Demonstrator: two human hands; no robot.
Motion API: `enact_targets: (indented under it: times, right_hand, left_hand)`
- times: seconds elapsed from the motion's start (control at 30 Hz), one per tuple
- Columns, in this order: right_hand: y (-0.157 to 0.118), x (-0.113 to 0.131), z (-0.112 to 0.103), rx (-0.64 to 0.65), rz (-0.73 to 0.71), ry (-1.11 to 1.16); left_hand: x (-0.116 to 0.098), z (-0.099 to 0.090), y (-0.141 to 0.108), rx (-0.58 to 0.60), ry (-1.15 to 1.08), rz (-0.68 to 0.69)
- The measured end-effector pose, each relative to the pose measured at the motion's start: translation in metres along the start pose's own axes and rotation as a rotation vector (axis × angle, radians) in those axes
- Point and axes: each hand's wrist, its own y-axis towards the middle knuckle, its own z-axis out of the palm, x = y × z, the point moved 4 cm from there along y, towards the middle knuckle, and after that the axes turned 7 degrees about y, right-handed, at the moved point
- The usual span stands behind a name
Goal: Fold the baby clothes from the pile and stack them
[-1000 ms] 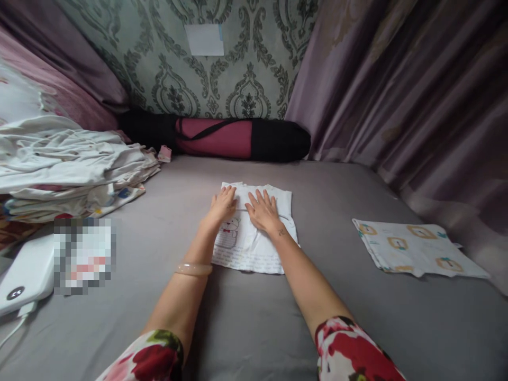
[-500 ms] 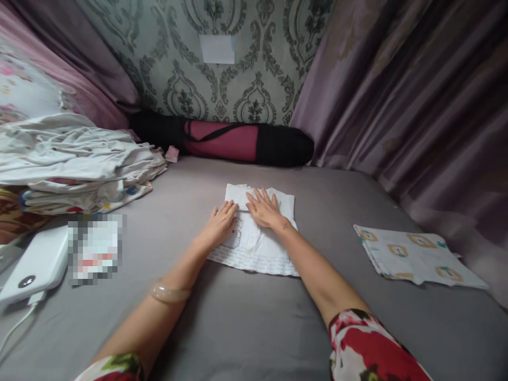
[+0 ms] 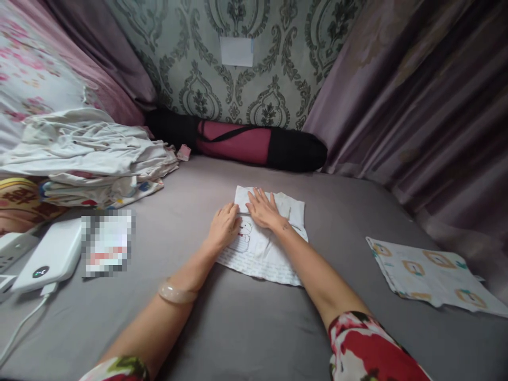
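Note:
A small white shirt [image 3: 273, 259] lies flat in front of me, its far part folded over. It has a line-drawn cartoon animal on its left side and rows of small print along the near edge. My left hand [image 3: 223, 228] is at the shirt's left edge by the fold, fingers bent and close together on the fabric; their tips are partly hidden. My right hand [image 3: 264, 209] rests flat on the folded part with its fingers spread.
A folded patterned cloth [image 3: 436, 272] lies at right. At left are a pile of light clothes [image 3: 91, 148], a white power bank [image 3: 51, 256] with a cable, and a blurred-out item [image 3: 109, 243]. A black and maroon long bag [image 3: 238, 142] lies along the wall.
The view has turned slightly left, so everything sits further right. My left fingers have bent in at the shirt's edge; my right hand stays flat on the fold.

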Motion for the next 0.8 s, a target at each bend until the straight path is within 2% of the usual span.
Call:
enact_targets:
  times: [0.1, 0.23, 0.37, 0.53, 0.67, 0.8]
  right_hand:
    - [0.003, 0.008, 0.01, 0.03, -0.018, 0.009]
    - [0.005, 0.006, 0.016, 0.037, -0.004, 0.013]
    - [0.015, 0.005, 0.017, 0.075, 0.016, 0.011]
    - [0.041, 0.023, 0.018, -0.07, -0.046, -0.009]
    - [0.054, 0.035, 0.031, -0.035, -0.055, 0.023]
    - [0.055, 0.038, 0.038, -0.029, -0.024, 0.049]
  left_hand:
    - [0.009, 0.002, 0.0, -0.064, 0.007, -0.075]
    - [0.016, 0.007, 0.001, -0.105, 0.004, -0.159]
    - [0.015, 0.005, 0.003, -0.113, 0.015, -0.172]
    - [0.014, 0.002, 0.003, -0.129, 0.04, -0.196]
    - [0.016, 0.005, 0.002, -0.143, 0.052, -0.242]
    - [0.016, 0.007, 0.003, -0.127, 0.058, -0.25]
